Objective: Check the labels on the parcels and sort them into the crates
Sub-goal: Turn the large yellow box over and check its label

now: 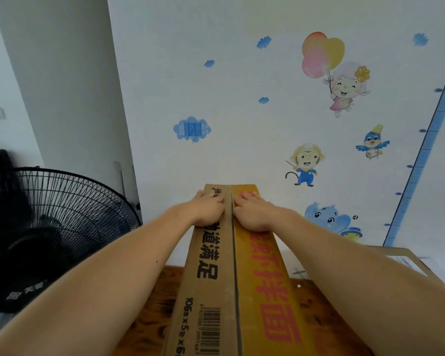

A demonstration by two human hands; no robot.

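Note:
A long cardboard box (216, 299) runs away from me over a wooden table (326, 312). Its top has two flaps meeting at a centre seam: a brown one with black print and a barcode, and a yellow one (270, 291) with red characters. My left hand (207, 209) lies flat on the brown flap near the far end. My right hand (253, 210) lies flat on the yellow flap beside it. Both hands have straight fingers pressing down, one on each side of the seam.
A black standing fan (62, 227) is at the left, close to my left forearm. Another cardboard parcel (406, 260) with a white label lies at the right on the table. A wall with cartoon stickers is straight ahead.

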